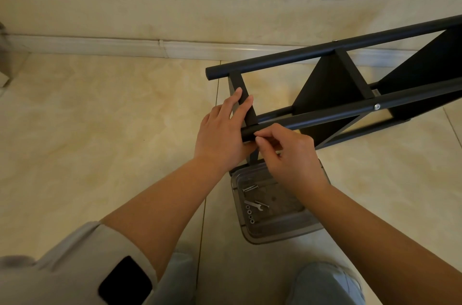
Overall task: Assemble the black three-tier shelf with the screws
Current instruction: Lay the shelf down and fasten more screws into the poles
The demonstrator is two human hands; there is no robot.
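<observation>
Black shelf frame (337,84) lies on its side on the floor tiles. Left hand (222,129) steadies the end crossbar, fingers straight. Right hand (282,152) pinches something tiny at the near tube's end, likely a screw being started; next, the wrench (253,205) from the tray (280,232).

Left hand (222,129) fingers extended, right hand (287,152) fingertips pinched
</observation>
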